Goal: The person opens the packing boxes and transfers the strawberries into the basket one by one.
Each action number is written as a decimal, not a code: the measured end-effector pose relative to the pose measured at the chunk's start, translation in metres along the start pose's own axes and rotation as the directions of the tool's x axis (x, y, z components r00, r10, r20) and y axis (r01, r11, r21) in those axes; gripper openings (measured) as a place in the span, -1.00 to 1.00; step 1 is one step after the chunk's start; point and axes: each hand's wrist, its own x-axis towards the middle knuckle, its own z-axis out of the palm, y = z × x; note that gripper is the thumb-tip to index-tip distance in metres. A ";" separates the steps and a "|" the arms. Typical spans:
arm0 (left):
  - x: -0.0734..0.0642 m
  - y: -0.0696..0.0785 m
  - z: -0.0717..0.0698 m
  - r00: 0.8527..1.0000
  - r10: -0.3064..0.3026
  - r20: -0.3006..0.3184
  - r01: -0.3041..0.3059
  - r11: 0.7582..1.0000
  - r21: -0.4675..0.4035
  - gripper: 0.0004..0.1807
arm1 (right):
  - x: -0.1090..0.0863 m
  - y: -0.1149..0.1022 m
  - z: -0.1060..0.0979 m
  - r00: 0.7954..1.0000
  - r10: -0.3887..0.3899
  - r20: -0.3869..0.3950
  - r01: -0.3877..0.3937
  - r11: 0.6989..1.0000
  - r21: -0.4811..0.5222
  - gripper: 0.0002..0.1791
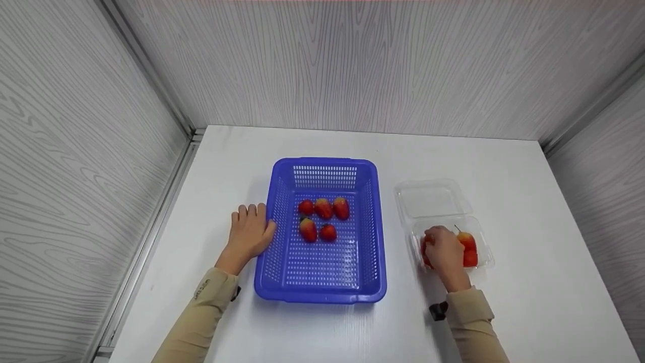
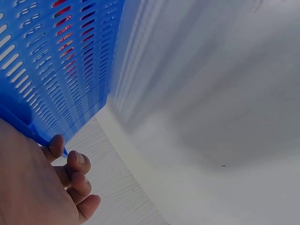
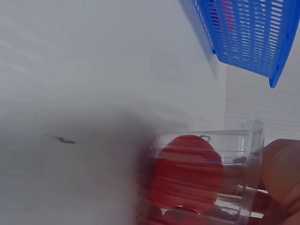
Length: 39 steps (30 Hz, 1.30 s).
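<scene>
A blue plastic basket (image 1: 322, 297) with slotted walls stands mid-table, holding several red strawberries (image 1: 308, 230) on its floor. My left hand (image 1: 248, 233) rests at its left side, thumb on the rim and the other fingers loosely extended along the outside. To the right lies a clear plastic clamshell box (image 1: 481, 229) with its lid (image 1: 436, 200) folded back. Reaching down into this box, my right hand (image 1: 444, 254) has its fingers curled at a strawberry (image 3: 187, 171), gripping it; the box wall stands before it in the right wrist view. More strawberries (image 1: 468, 244) lie beside the hand.
The white table (image 1: 544, 227) carries the basket and the box, with a gap between them. Wood-grain panels (image 1: 352, 65) enclose it at the back and both sides. A dark wrist camera (image 1: 438, 311) sits at my right cuff.
</scene>
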 end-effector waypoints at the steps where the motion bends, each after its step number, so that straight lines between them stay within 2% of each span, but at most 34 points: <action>1: 0.000 0.000 0.000 1.000 0.001 -0.001 -0.001 1.000 -0.001 -0.66 | 0.000 0.000 0.002 1.000 -0.015 -0.018 0.015 1.000 -0.009 -0.72; 5: 0.000 0.000 0.001 1.000 -0.002 0.000 0.002 1.000 -0.003 -0.66 | -0.002 0.001 0.008 0.995 -0.052 -0.087 0.050 0.998 -0.030 -0.77; 10: 0.000 0.000 0.001 1.000 -0.010 0.015 0.010 1.000 0.001 -0.63 | -0.004 0.000 0.013 0.991 -0.012 -0.130 0.013 1.000 0.007 -0.77; 16: 0.000 0.000 0.000 1.000 -0.012 0.024 0.012 1.000 -0.007 -0.61 | -0.006 -0.003 0.013 0.990 0.065 -0.124 -0.061 0.997 0.040 -0.68; 28: 0.001 0.000 0.001 1.000 -0.004 0.015 0.004 1.000 -0.015 -0.62 | -0.008 -0.001 0.016 0.993 0.071 -0.093 -0.071 0.997 0.002 -0.66; 34: 0.000 0.001 0.000 1.000 0.004 -0.007 -0.004 1.000 -0.010 -0.66 | -0.012 -0.001 0.008 0.989 0.085 -0.117 -0.074 0.993 0.097 -0.61; 39: 0.001 0.000 0.000 1.000 -0.009 0.009 0.009 1.000 -0.018 -0.65 | -0.013 -0.006 -0.003 0.986 0.161 -0.052 -0.147 0.968 0.204 -0.46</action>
